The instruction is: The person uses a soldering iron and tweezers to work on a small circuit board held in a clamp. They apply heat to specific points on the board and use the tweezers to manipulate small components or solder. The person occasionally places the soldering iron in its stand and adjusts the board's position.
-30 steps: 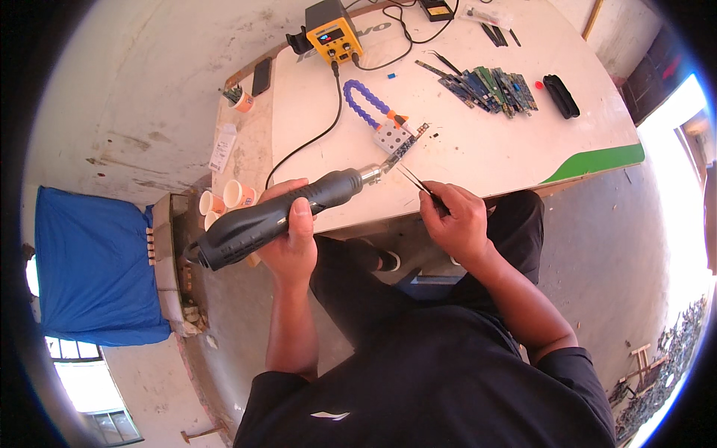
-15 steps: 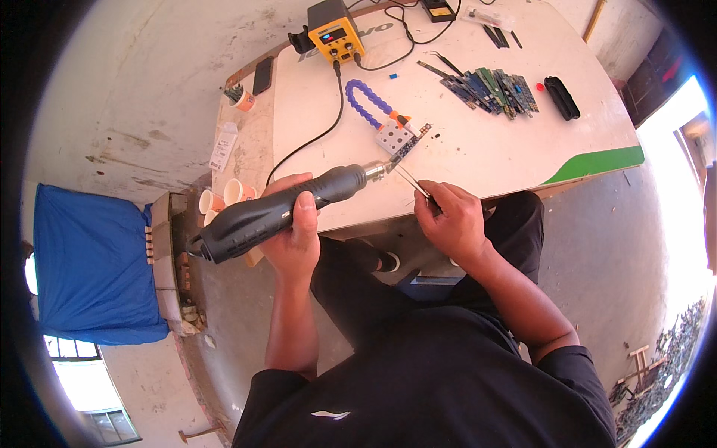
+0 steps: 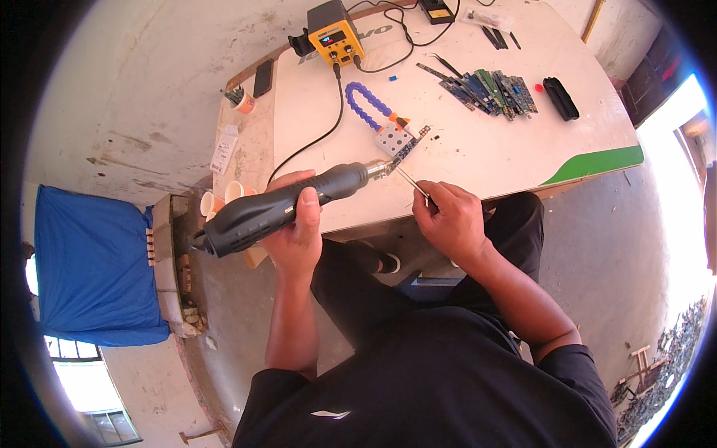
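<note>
My left hand is wrapped round a black hot air gun, its metal nozzle pointing right at the near end of a narrow circuit board. A metal block with holes stands beside that board, under a blue segmented flexible arm with an orange tip. In my right hand, closed in a pinch, is a pair of tweezers. The tweezers' tips reach the board close to the nozzle; whether they grip a part is too small to tell.
A yellow and black rework station stands at the back, its black cable crossing the table. Several circuit boards lie right of centre, near a black case. Paper cups and a phone are at the left.
The tweezers' tips have drawn closer together at the board. The hot air gun has tilted slightly, its rear end a little higher; my right hand has barely moved.
</note>
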